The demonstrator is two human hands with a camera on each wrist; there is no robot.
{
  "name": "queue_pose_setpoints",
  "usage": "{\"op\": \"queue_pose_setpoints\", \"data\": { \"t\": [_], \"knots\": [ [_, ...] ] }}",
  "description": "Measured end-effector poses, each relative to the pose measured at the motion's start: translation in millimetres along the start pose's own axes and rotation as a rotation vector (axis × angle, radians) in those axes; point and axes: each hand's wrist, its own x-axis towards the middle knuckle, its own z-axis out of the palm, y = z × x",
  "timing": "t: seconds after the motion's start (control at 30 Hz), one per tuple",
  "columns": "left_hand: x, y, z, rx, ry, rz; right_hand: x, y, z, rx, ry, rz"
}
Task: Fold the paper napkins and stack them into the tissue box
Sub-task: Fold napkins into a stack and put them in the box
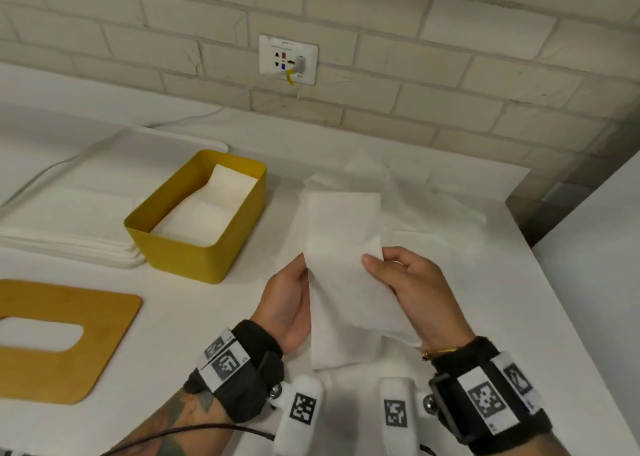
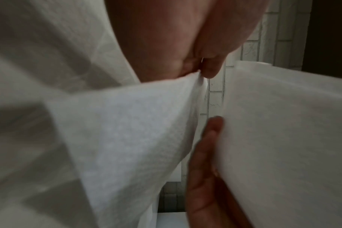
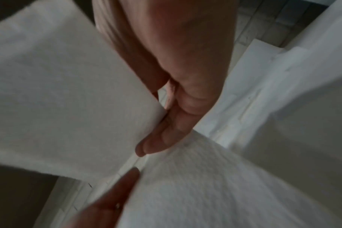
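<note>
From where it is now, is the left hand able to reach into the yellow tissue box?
Probably yes. The yellow tissue box stands open just left of the left hand, its wooden lid lying aside, nothing between them. But the hand is holding the napkin.

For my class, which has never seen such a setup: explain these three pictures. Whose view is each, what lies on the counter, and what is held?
No machine here: a person wears three cameras. The wide picture is from the head; the two blurry close-ups are from the wrists. The left hand and right hand hold one folded napkin between them. On the white counter stand a yellow tissue box with napkins already inside, its wooden lid and a napkin stack.
</note>
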Motion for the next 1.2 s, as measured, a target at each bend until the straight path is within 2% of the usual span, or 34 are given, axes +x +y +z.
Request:
{"op": "queue_pose_setpoints", "data": {
  "t": [0.17,0.4,0.53,0.6,0.67,0.73,0.87,0.97,1.1,1.17,1.2],
  "knots": [
    [1.2,-1.8,-4.7,-0.058,-0.016,-0.055,6.5,21.0,2.6,0.108,0.066,0.075],
    [2.2,1.8,2.1,0.029,-0.021,-0.018,9.0,26.8,3.2,0.076,0.092,0.026],
    [3.1,1.7,-0.6,0.119,0.024,0.029,7.2,31.7,6.3,0.0,0.147,-0.023],
    [1.9,5.6,-2.1,0.113,0.029,0.043,7.0,31.2,5.3,0.003,0.097,0.03],
    [1.2,10.8,-3.9,0.12,0.014,0.059,6.4,29.4,3.4,0.05,-0.05,0.126],
    [1.5,16.6,-5.5,0.139,0.002,0.095,4.3,28.9,2.4,0.046,-0.143,0.152],
    [5.2,18.4,-9.7,0.157,-0.017,0.092,2.2,33.9,8.8,0.019,-0.155,0.133],
    [8.3,16.3,-15.4,0.166,0.026,0.091,-1.0,43.2,10.4,-0.033,-0.182,0.143],
    [10.7,21.7,-25.1,0.141,0.089,0.138,-11.0,38.1,-6.7,-0.164,-0.375,0.214],
    [9.6,25.0,-27.8,0.126,0.117,0.154,-4.2,25.5,-26.5,-0.284,-0.342,0.214],
    [8.9,26.2,-28.5,0.122,0.131,0.155,4.4,19.6,-39.9,-0.332,-0.245,0.205]
  ]
}}
